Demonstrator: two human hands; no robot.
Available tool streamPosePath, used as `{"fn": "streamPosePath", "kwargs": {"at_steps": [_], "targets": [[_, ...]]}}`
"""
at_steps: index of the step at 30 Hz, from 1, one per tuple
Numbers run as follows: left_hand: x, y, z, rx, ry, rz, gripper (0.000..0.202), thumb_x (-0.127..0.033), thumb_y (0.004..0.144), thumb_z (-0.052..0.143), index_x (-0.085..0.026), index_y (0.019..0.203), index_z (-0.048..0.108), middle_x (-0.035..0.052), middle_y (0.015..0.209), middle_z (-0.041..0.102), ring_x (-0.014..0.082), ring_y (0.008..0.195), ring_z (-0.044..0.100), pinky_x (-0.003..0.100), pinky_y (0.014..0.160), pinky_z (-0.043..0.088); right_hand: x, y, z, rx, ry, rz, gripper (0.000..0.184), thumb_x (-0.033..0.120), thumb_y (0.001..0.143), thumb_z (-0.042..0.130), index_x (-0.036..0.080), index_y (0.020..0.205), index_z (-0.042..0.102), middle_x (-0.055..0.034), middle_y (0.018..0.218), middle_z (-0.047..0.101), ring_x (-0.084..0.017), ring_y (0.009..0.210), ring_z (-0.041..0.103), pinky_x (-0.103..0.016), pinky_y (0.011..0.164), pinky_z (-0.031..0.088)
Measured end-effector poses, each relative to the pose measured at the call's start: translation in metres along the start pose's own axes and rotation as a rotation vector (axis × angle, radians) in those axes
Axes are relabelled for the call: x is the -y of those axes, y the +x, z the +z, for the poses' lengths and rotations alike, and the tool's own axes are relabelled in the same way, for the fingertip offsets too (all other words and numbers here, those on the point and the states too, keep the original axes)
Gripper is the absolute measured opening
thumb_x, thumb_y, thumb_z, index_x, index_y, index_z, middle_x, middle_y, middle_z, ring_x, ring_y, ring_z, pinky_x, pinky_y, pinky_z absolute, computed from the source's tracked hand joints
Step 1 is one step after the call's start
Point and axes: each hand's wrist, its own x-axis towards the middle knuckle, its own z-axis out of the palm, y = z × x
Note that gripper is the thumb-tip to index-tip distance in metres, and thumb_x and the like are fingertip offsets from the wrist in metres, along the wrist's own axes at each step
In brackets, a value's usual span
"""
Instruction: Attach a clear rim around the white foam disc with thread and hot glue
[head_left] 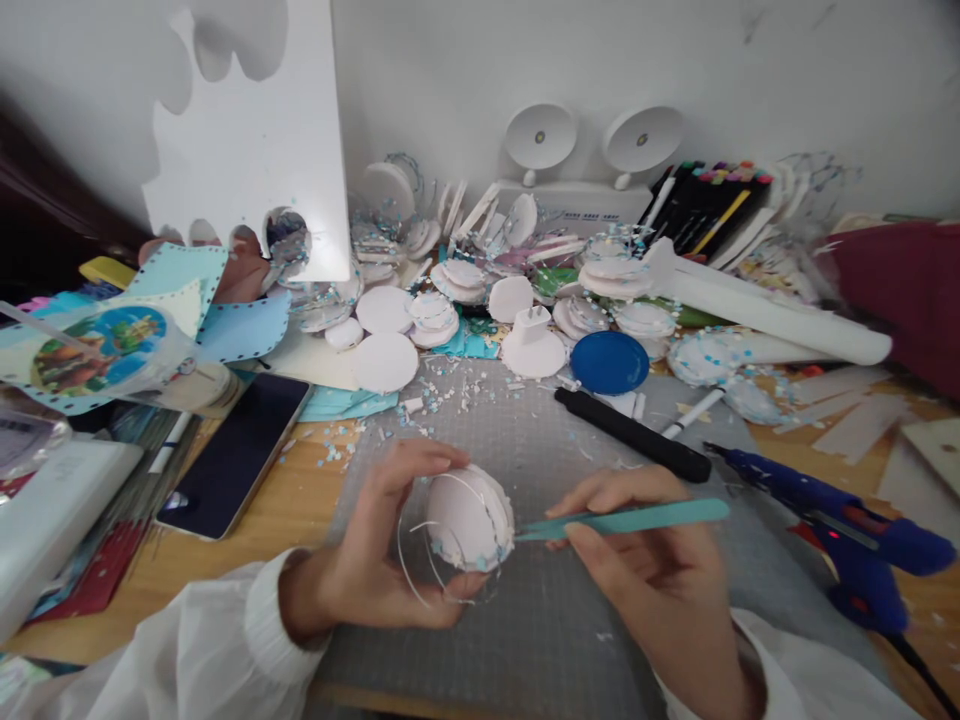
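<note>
My left hand [390,545] grips a white layered foam disc [466,515] by its edges, fingers above and thumb below. Blue and white bits cling around the disc's rim, and loops of thin pale wire hang off its left side. In my right hand [652,560] is a pair of teal tweezers [637,517], pinched between thumb and fingers. The tweezers' tips point left and lie right beside the disc's rim; whether they touch it or hold a bit, I cannot tell. Both hands are above a grey cutting mat [540,640].
A blue glue gun [832,510] lies at the right, near a black pen-like tool [634,432]. Several decorated white discs crowd the back, with a blue lid [609,362] in front. At the left are a phone [236,455] and a plastic cup [161,350].
</note>
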Motion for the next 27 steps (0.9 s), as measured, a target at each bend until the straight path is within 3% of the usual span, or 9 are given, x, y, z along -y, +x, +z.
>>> {"fn": "streamPosePath", "kwargs": {"at_steps": [11,21,27], "targets": [[0.0,0.005,0.0,0.007,0.077,0.126,0.08,-0.02,0.062,0.078,-0.018,0.132,0.04,0.0134,0.113,0.054,0.0276,0.102,0.055,0.046,0.084,0.052,0.0,-0.003,0.003,-0.015,0.119,0.191,0.016,0.016,0.081,0.073,0.026,0.086,0.063,0.0013,0.079,0.072,-0.01,0.065,0.069,-0.017,0.061,0.059],[-0.001,0.006,-0.002,0.006,0.147,0.138,0.08,-0.021,0.06,0.081,-0.018,0.13,0.042,0.0121,0.112,0.057,0.0257,0.101,0.057,0.041,0.087,0.05,-0.004,0.0,0.007,-0.047,0.283,0.356,0.016,0.023,0.079,0.078,0.024,0.079,0.062,0.006,0.066,0.066,-0.007,0.054,0.068,-0.012,0.054,0.056],[-0.003,0.006,-0.002,0.015,0.149,0.113,0.078,-0.021,0.062,0.079,-0.019,0.13,0.041,0.0121,0.114,0.055,0.026,0.104,0.056,0.042,0.089,0.049,-0.008,-0.002,0.004,-0.009,0.306,0.4,0.013,0.022,0.083,0.074,0.026,0.083,0.062,0.0059,0.069,0.068,-0.006,0.058,0.069,-0.012,0.057,0.056]]}}
